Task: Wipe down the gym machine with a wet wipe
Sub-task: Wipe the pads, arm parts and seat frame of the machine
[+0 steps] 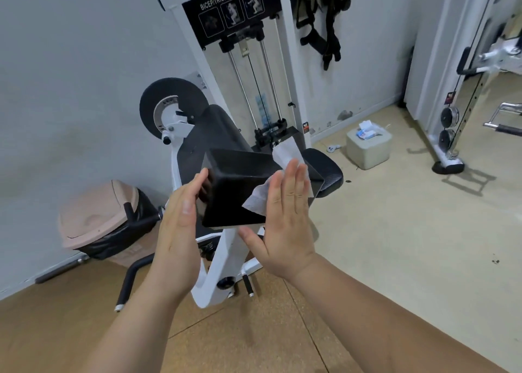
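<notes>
1. The gym machine [217, 16] stands against a grey wall. It has a white frame and a black panel with the words "BICEP/TRICEP".
2. A black padded block [237, 192] of this machine is in the centre of the view, between both hands of the person.
3. The left hand [178, 231] is at the left side of the padded block. Its fingers are straight and lie flat on that side; they do not clench anything.
4. The right hand [285, 223] is at the right side of the block. The palm and the straight fingers press the wet wipe [258, 200] against the right face of the block. The hand does not pinch the wipe, it only pushes it flat.
5. The wet wipe is white and crumpled. One part comes out below the fingers toward the middle of the block, and another part stands up above the fingertips.
6. Just behind the right hand there is the black seat [327, 169] of the machine.
7. A round black disc [172, 95] is on the left side of the machine, higher than the block.
8. A pink trash bin [96, 217] with a black bag stands by the wall on the left.
9. On the floor to the right there is a pale square box [370, 152], and a pack of wipes [367, 131] lies on top of it.
10. Black straps [324, 19] hang on the wall beside the machine.
</notes>
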A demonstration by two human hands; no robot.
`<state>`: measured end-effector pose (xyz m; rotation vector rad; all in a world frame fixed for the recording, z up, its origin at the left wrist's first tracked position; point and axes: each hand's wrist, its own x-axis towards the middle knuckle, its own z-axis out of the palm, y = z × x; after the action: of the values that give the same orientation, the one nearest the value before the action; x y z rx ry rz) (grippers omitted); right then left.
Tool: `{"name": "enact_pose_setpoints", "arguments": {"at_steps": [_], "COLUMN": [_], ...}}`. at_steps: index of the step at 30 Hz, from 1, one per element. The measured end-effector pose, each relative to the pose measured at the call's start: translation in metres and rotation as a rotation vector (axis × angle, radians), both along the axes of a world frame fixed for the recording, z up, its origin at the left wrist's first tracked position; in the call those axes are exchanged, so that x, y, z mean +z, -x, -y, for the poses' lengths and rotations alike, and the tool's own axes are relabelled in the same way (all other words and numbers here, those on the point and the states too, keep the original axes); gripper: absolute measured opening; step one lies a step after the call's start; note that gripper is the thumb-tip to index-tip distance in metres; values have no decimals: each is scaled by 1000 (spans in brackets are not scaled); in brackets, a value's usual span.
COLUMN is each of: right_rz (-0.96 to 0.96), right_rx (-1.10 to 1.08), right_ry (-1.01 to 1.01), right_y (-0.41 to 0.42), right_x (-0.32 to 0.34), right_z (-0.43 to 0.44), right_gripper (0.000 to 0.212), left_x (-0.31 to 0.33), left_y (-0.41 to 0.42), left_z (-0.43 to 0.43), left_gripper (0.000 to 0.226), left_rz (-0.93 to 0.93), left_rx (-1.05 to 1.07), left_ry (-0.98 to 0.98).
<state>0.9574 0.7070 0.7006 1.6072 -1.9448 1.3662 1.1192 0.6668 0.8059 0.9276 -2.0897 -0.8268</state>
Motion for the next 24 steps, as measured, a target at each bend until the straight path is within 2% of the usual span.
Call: {"name": "enact_pose_setpoints", "arguments": {"at_steps": [4,8,13,17,19,22,24], "right_rz": [70,128,87,143,250,513,529], "right_rx": [-20,-42,-128,-216,-290,-393,-376], "right_ry": [45,94,71,104,141,151,137], "right_y": [-21,-58,-116,-116,-97,-80,-93], "right_x": [0,2,4,10,17,32,37], "right_z": [6,15,29,38,42,46,48], "right_gripper": [98,98,95,95,100,109,110], "left_x": [6,2,4,9,11,15,16], "left_y": [-8,-17,-41,-53,-53,-46,-43], "left_z": [14,31,64,79,81,82,78], "left_gripper": [62,69,76,80,78,73,73], "left_rz": [40,87,69,130,158,217,258], "left_rx": [-51,-206,-453,-601,-635,-621,-608], "left_ry": [56,137,69,67,115,229,302]}}
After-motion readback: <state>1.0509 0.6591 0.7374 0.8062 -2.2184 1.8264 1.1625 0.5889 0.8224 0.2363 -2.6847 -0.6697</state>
